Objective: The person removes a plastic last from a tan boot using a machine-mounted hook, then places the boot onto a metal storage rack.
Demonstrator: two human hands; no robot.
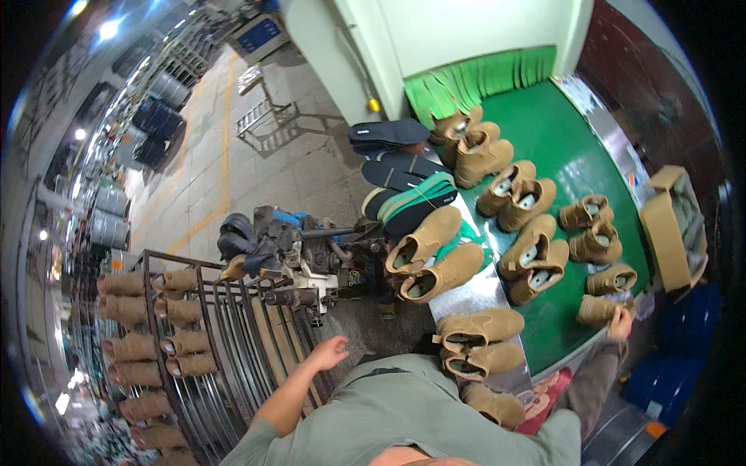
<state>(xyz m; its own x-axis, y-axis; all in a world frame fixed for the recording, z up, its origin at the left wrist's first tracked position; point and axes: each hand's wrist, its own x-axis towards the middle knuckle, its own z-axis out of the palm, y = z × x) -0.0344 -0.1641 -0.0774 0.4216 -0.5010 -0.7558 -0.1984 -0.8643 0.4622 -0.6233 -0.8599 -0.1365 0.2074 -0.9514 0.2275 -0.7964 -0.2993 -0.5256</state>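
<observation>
A brown boot (597,311) is gripped at one end by the right hand (619,322), at the near right edge of the green bench (553,342). The left hand (332,353) is held well apart, fingers loosely bent, near a metal rack (233,334) loaded with boots. The green surface is bordered by a metal ledge (470,299) and met at its far end by a fringed curtain (497,74) below a white cabinet (474,35). Both are crowded by paired boots (486,165), with soles (423,200) piled alongside. The right side is flanked by a cardboard box (660,237) and blue drums (688,326), the left by a dark machine (311,256). The grey floor (194,206) is marked with yellow lines.
</observation>
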